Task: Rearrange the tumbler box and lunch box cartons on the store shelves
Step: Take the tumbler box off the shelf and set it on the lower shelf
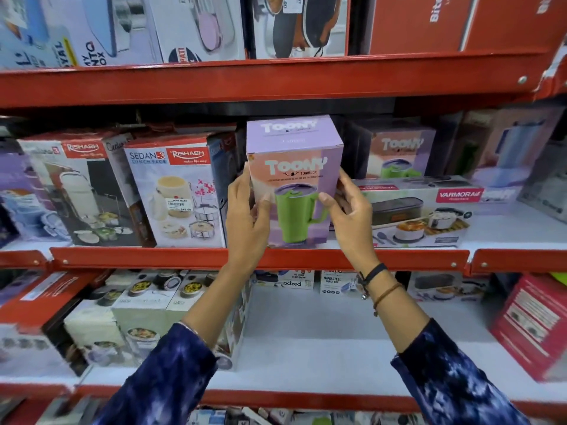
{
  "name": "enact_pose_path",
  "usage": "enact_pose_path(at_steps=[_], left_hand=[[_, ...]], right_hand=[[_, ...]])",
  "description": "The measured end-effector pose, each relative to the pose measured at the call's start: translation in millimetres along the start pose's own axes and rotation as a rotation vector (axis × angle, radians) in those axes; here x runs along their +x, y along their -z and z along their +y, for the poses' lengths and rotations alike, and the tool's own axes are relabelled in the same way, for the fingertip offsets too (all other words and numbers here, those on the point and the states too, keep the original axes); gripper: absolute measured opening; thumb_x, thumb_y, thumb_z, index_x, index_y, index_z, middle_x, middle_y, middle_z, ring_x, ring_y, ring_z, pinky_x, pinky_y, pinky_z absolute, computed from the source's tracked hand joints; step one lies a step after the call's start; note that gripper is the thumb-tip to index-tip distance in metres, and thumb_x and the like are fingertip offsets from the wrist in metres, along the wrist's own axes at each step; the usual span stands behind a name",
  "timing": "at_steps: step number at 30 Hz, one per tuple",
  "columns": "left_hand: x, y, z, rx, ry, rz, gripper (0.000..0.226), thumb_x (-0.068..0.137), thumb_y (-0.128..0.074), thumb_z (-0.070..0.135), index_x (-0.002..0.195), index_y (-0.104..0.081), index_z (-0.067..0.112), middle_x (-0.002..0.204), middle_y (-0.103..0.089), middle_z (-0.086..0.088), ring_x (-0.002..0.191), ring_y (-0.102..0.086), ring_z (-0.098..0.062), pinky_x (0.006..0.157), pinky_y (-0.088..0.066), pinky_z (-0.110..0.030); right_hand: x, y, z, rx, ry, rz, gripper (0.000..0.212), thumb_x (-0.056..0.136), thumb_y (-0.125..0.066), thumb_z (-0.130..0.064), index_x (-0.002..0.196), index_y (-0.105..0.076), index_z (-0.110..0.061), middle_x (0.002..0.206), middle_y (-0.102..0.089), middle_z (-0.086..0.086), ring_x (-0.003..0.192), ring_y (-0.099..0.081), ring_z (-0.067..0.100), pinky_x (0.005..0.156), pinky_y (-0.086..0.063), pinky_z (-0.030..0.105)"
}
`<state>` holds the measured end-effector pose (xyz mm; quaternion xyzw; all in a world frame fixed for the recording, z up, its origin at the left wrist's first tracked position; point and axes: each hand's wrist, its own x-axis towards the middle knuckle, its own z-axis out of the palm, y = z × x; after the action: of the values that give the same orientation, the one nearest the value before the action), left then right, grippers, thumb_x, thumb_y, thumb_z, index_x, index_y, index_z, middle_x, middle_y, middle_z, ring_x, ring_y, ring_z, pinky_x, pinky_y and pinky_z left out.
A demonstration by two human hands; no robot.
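On the middle shelf (276, 258), left hand (245, 210) and right hand (349, 207) clasp one tumbler box (294, 167).

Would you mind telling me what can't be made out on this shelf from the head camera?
- Toony tumbler box: its side faces are covered by the left hand and right hand.
- Second Toony box: lower half hidden behind the Varmora carton.
- Price sticker on the Sedan lunch pack: print too small.
- Top-shelf cartons: cut off by the frame edge.

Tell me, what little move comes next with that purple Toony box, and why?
Probably ease the Toony tumbler box back a little: both hands, left hand and right hand, clasp its sides at the red shelf lip, ahead of the second Toony box.
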<state>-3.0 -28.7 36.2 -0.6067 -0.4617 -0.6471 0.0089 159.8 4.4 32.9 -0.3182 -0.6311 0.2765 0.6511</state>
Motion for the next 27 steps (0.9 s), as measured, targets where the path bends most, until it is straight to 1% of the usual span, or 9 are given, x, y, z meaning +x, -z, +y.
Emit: enact_pose_path(at_steps=[3,6,9,13,18,20,23,25,27], left_hand=[[-8.3,6.5,22.9,-0.043,-0.048,0.035,0.049,0.095,-0.051,0.015,0.141,-0.034,0.010,0.127,-0.046,-0.016,0.102,-0.045,0.012,0.083,-0.036,0.001],[-21.0,10.5,40.1,-0.042,-0.066,0.036,0.049,0.094,-0.053,0.016,0.140,-0.036,0.010,0.124,-0.048,-0.014,0.103,-0.048,0.005,0.082,-0.038,0.001],[-41.7,9.0,49.5,-0.039,-0.057,-0.003,0.050,0.093,-0.055,0.015,0.139,-0.037,0.010,0.120,-0.049,-0.012,0.103,-0.050,0.002,0.079,-0.040,0.001],[-77.6,0.7,56.3,-0.058,-0.035,-0.022,0.049,0.091,-0.057,0.007,0.137,-0.039,0.005,0.121,-0.048,-0.010,0.105,-0.048,0.008,0.080,-0.042,-0.002],[-109.3,-1.6,67.9,-0.093,-0.066,-0.020,0.049,0.091,-0.058,0.013,0.136,-0.038,0.014,0.125,-0.043,-0.001,0.114,-0.051,-0.010,0.074,-0.059,-0.030],[-120.6,-2.9,71.1,-0.085,-0.051,-0.029,0.049,0.091,-0.057,0.014,0.136,-0.039,0.012,0.122,-0.045,-0.002,0.110,-0.052,-0.008,0.072,-0.057,-0.022],[-141.1,-6.3,66.4,-0.068,-0.015,-0.061,0.049,0.090,-0.058,0.013,0.136,-0.040,0.008,0.117,-0.046,-0.005,0.105,-0.051,-0.003,0.072,-0.055,-0.014],[-155.3,-9.4,59.5,-0.054,0.019,-0.096,0.050,0.090,-0.058,0.016,0.136,-0.040,0.009,0.116,-0.046,-0.006,0.107,-0.052,-0.003,0.074,-0.055,-0.014],[-169.5,-13.8,50.9,-0.021,0.040,-0.143,0.051,0.088,-0.059,0.011,0.135,-0.041,0.005,0.116,-0.048,-0.011,0.109,-0.047,0.006,0.079,-0.047,-0.004]], right_hand=[[-9.6,12.3,-16.5,0.037,0.060,0.048,0.054,0.085,-0.066,-0.018,0.132,-0.043,-0.032,0.140,-0.051,0.006,0.130,-0.048,0.019,0.107,-0.042,0.046],[-24.5,29.2,-31.3,0.038,0.092,0.060,0.051,0.085,-0.066,-0.018,0.125,-0.044,-0.041,0.135,-0.052,-0.006,0.128,-0.050,0.015,0.106,-0.043,0.043],[-42.1,50.5,-28.9,0.017,0.081,0.052,0.053,0.083,-0.068,-0.016,0.129,-0.045,-0.030,0.131,-0.053,-0.009,0.126,-0.051,0.012,0.105,-0.045,0.038],[-69.3,77.2,-14.3,-0.032,0.043,0.045,0.055,0.081,-0.072,-0.018,0.132,-0.051,-0.013,0.134,-0.056,0.009,0.125,-0.052,0.020,0.101,-0.048,0.042],[-95.3,100.0,-16.3,-0.025,0.053,0.065,0.055,0.080,-0.071,-0.013,0.130,-0.050,-0.001,0.131,-0.058,0.017,0.119,-0.057,0.027,0.092,-0.054,0.032],[-105.7,107.7,-17.2,-0.073,0.076,0.076,0.056,0.079,-0.072,-0.018,0.129,-0.052,0.000,0.131,-0.058,0.016,0.121,-0.056,0.026,0.095,-0.052,0.030],[-124.5,116.5,-9.9,-0.119,0.091,0.074,0.059,0.078,-0.071,-0.032,0.126,-0.054,-0.003,0.129,-0.057,0.002,0.121,-0.056,0.018,0.100,-0.048,0.029],[-137.5,121.1,1.3,-0.132,0.076,0.066,0.058,0.077,-0.070,-0.041,0.125,-0.054,-0.012,0.127,-0.056,-0.007,0.119,-0.057,0.014,0.097,-0.049,0.029],[-149.9,125.4,15.6,-0.146,0.033,0.053,0.056,0.077,-0.069,-0.046,0.124,-0.053,-0.021,0.125,-0.056,-0.011,0.119,-0.057,0.010,0.095,-0.051,0.030]])
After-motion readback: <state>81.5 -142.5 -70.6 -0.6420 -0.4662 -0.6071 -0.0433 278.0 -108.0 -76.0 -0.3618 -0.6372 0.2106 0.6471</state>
